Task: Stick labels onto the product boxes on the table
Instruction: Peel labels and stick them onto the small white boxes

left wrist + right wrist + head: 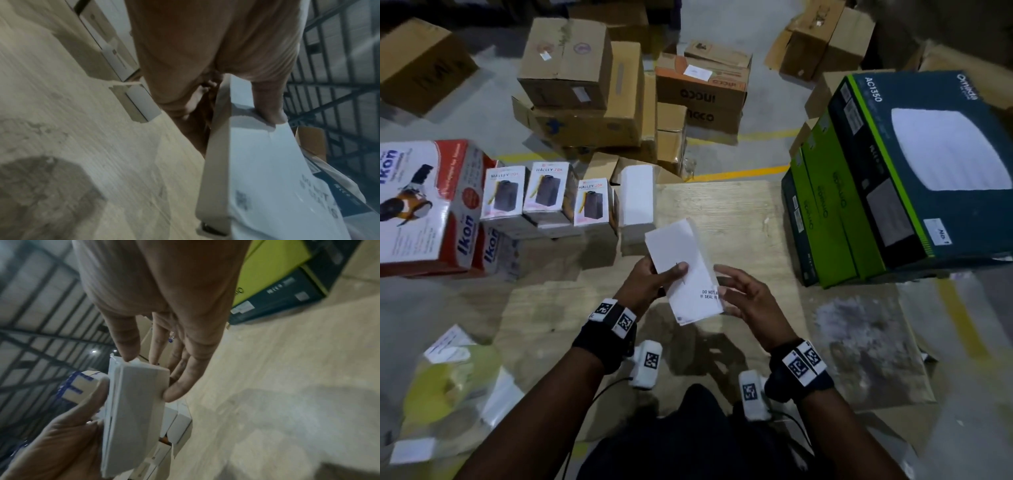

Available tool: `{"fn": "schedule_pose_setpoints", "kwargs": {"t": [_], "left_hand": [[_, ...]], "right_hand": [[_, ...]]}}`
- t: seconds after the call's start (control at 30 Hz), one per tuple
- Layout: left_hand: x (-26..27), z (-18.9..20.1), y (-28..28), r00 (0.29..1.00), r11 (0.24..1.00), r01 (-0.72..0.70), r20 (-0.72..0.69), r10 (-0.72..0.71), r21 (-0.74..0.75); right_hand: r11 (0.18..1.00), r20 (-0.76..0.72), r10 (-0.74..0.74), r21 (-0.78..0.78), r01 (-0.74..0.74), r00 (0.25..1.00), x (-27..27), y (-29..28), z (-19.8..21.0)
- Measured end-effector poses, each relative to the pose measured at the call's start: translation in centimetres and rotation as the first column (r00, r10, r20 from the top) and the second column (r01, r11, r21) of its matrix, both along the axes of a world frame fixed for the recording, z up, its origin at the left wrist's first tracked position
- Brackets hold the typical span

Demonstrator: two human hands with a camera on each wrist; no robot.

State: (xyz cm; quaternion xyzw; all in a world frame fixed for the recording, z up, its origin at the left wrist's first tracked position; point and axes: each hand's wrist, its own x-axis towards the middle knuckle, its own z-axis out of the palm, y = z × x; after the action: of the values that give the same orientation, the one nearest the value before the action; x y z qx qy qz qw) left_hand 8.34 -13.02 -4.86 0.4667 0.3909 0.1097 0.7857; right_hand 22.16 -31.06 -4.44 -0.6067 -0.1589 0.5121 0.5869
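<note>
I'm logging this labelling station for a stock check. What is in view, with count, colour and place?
white box: one, white with black print at one end, held above the table
Halley boxes: three, white with a dark product picture, table's far left
plain white boxes: at least one, white, right of the Halley boxes
Ikon boxes: two, red and white, left edge
green and dark boxes: several, stacked at the right
cardboard cartons: many, brown, on the floor beyond
table: one, pale wood grain
yellowish bag: one, lower left
left hand: grips the white box, thumb on top
right hand: fingers straight, tips touching the box's end
</note>
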Motion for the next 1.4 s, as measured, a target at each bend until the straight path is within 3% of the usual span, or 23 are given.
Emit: {"fn": "schedule_pose_setpoints", "kwargs": {"t": [0.2, 0.5, 0.63, 0.77, 0.93, 1.17, 1.4], "left_hand": [[-3.7, 1.1, 0.4, 0.983, 0.996, -0.078, 0.161, 0.084, -0.048], [-7.4, 2.6, -0.3, 0.966, 0.987, -0.160, 0.203, 0.157, 0.000], [-8.0, 2.6, -0.7, 0.971, 0.980, -0.196, 0.149, 0.187, 0.043], [-8.0, 2.7, -1.2, 0.977, 0.970, -0.209, 0.057, 0.203, 0.126], [-7.9, 3.1, -1.4, 0.979, 0.960, -0.194, -0.029, 0.204, 0.204], [-7.5, 2.8, -1.2, 0.978, 0.929, -0.134, -0.107, 0.181, 0.345], [-6.6, 3.2, -1.5, 0.930, 0.768, -0.059, -0.244, 0.274, 0.638]], "right_hand": [[0.993, 0.383, 0.036, 0.087, -0.075, 0.923, -2.2, 0.4, 2.1], [0.989, 0.390, 0.071, 0.095, -0.117, 0.918, -4.3, 1.6, 3.7], [0.985, 0.499, 0.112, 0.058, -0.162, 0.859, -5.0, 1.4, 3.4], [0.983, 0.646, 0.104, 0.048, -0.177, 0.756, -5.3, 0.8, 2.7], [0.992, 0.468, 0.098, 0.030, -0.126, 0.878, -5.4, 0.5, 3.0], [0.995, 0.478, 0.076, 0.015, -0.094, 0.875, -4.8, 0.5, 3.1], [1.000, 0.494, 0.023, 0.002, -0.028, 0.869, -4.8, 1.0, 2.9]]}}
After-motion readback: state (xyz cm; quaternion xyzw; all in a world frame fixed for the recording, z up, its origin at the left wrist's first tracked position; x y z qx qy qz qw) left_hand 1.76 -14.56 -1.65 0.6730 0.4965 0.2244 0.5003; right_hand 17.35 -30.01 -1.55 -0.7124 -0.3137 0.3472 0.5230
